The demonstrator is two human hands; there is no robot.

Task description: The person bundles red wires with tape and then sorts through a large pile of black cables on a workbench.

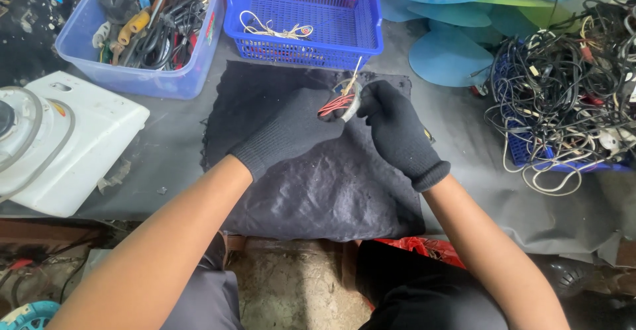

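Both my hands wear black knit gloves and meet above a dark cloth [331, 184] spread on the grey work surface. My left hand [291, 131] and my right hand [394, 128] together hold a small round motor part [341, 101] with red and orange wire windings and a pale lead sticking up. The part is gripped between the fingertips of both hands, slightly above the cloth.
A blue mesh basket [371, 18] with a pale cord stands behind the cloth. A clear-blue tub [199, 65] of tools and cables is at back left, a white appliance housing [86, 138] at left, blue fan blades [450, 58] and a tangle of cables [570, 85] at right.
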